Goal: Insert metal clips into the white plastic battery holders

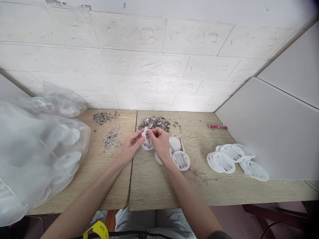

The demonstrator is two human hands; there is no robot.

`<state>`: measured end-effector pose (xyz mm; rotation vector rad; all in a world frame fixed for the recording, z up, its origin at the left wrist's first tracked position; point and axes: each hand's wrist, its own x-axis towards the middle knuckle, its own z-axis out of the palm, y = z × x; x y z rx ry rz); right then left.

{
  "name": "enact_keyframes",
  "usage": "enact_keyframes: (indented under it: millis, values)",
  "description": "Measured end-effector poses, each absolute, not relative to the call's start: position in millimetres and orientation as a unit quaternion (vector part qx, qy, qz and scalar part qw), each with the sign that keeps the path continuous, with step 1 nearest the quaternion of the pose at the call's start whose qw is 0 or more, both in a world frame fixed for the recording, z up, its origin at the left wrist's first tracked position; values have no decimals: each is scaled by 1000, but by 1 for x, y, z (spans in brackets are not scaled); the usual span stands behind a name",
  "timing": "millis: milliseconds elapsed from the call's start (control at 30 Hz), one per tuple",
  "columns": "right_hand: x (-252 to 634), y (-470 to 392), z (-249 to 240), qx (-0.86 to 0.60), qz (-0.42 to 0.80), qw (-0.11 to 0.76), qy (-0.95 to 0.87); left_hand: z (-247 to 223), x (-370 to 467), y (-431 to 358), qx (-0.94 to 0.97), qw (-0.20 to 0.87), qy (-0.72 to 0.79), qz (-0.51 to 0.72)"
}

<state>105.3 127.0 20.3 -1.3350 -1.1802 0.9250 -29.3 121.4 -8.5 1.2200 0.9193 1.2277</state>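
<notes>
both hands, left hand [130, 145] & right hand [159, 142], pinch white disc [147, 141], mostly hidden by fingers.

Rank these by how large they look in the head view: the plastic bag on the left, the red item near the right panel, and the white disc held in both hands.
1. plastic bag, by far the largest, though also nearest the camera.
2. white disc, partly hidden by the left hand and right hand.
3. red item, the smallest.

Bare table [159, 189] lay open along its near edge, while a bulky plastic bag [37, 156] blocked the left end and white discs [236, 161] crowded the right.
</notes>
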Motion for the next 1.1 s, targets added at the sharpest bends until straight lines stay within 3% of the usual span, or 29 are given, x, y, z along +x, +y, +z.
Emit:
enact_keyframes:
  millis: [333, 600, 967, 1100]
  values:
    - [104, 125, 21, -545, 422, 539, -484, -4, -28, 119, 529, 536, 403, 520]
    - [115, 131, 24, -501, 483, 527, -488, -5, -30, 123, 458, 608, 352, 545]
    - [125, 133, 29, -520, 405, 507, -556, 3, -28, 122, 409, 637, 349, 553]
    - [167, 127, 45, -598, 322, 514, -525, 5, -28, 123, 383, 648, 363, 550]
